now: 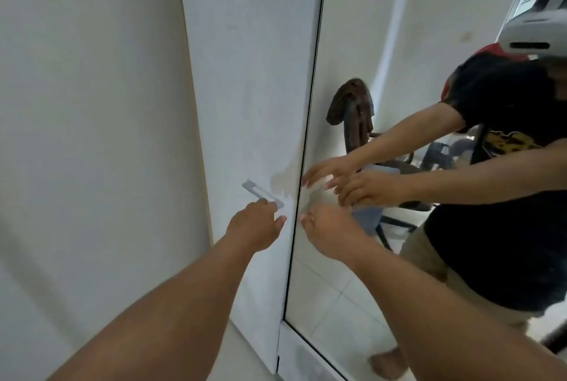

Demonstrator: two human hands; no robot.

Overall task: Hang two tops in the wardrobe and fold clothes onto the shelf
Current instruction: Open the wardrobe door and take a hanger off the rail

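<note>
The wardrobe's white door (pixel 245 89) is closed, so its inside is hidden. The left hand (pixel 253 225) curls its fingers at the door handle (pixel 262 193). The right hand (pixel 326 231) touches the mirrored door (pixel 352 58) edge; its fingers are blurred, their spread unclear. The mirror reflects a chair draped with brown cloth (pixel 349 101).

The light is soft and even, rather bright, and it gives almost no hard shadows; only a faint grey shade lies on the wall (pixel 92 104) at the left. The wardrobe door (pixel 245 73) looks pale and a little washed out. The mirror (pixel 352 43) shows a bright streak of reflected light. Both hands are smeared by motion blur, and the handle (pixel 262 194) is not sharp. The wide lens bends straight edges near the borders.
</note>
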